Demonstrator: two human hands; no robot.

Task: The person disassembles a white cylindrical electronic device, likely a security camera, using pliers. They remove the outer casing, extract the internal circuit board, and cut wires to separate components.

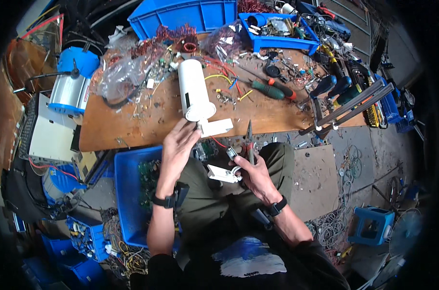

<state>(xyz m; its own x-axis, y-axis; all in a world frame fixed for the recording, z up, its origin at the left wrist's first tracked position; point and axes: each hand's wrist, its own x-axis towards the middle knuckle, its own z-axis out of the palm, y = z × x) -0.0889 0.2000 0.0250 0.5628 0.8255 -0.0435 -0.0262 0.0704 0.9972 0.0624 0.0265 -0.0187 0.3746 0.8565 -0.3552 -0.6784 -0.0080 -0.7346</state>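
Right fingers (246, 165) gripping pliers (250, 146); left fingers (182, 128) at white flap (217, 128), grip unclear.

blk top (200, 261) | blue/wht chest print (248, 258) | olive trsrs (210, 208) | blk wrist straps (164, 202) x2 | slvs (321, 263) prob. elbow-lgth

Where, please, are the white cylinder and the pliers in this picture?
White cylinder (192, 86), head view: middle of its side wall.
Pliers (251, 149), head view: upper part of the handles.

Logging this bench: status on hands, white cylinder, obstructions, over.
Left hand at white bracket. Right hand holding pliers. White cylinder on table, green screwdriver to its right.
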